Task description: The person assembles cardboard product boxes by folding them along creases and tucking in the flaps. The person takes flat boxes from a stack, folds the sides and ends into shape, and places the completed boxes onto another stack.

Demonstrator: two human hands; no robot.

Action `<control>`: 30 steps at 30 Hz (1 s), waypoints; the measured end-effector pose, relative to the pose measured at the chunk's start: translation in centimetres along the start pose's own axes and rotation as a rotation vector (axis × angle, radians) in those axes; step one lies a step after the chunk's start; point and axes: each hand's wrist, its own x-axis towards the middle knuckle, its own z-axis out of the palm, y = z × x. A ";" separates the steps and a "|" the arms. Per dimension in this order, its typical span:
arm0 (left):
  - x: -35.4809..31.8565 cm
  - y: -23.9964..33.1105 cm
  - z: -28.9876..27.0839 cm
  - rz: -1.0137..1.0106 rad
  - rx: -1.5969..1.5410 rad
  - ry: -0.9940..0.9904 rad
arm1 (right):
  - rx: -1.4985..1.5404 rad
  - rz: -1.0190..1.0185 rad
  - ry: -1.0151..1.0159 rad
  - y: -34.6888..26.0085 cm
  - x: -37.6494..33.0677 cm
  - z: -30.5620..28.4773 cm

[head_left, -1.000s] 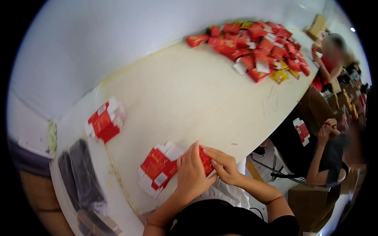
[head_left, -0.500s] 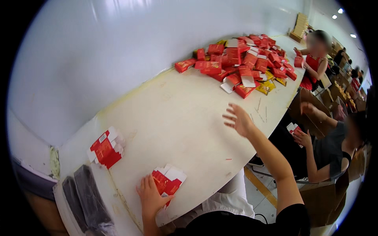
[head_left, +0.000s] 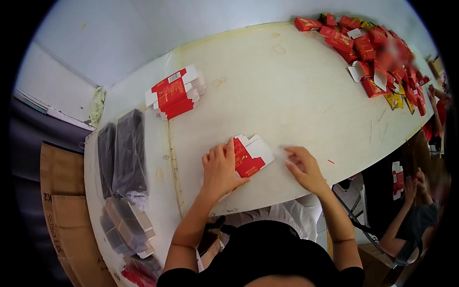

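Note:
Flat on the table in front of me lies an unfolded red-and-white carton [head_left: 249, 162], its white flaps pointing to the far right. My left hand [head_left: 221, 168] holds its left side, thumb along the near edge and fingers over the top. To the right of the carton, a little apart from it, my right hand [head_left: 306, 168] is empty, with fingers curved and apart. A stack of flattened red-and-white cartons [head_left: 174, 100] sits farther off to the left.
At the far right is a heap of red boxes [head_left: 366, 50] with yellow packets [head_left: 394, 100] among them. Dark plastic-wrapped blocks [head_left: 129, 148] and a wrapped bundle [head_left: 129, 225] line the table's left side. A co-worker's hands [head_left: 413, 186] are near another carton at right.
My view has swung left and down. My right hand has come back from its reach toward the heap and is now near the carton. My left hand stays on the carton.

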 end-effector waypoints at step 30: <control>1.0 1.5 1.6 -0.009 -0.012 0.164 | 0.267 -0.020 0.184 1.0 1.8 5.6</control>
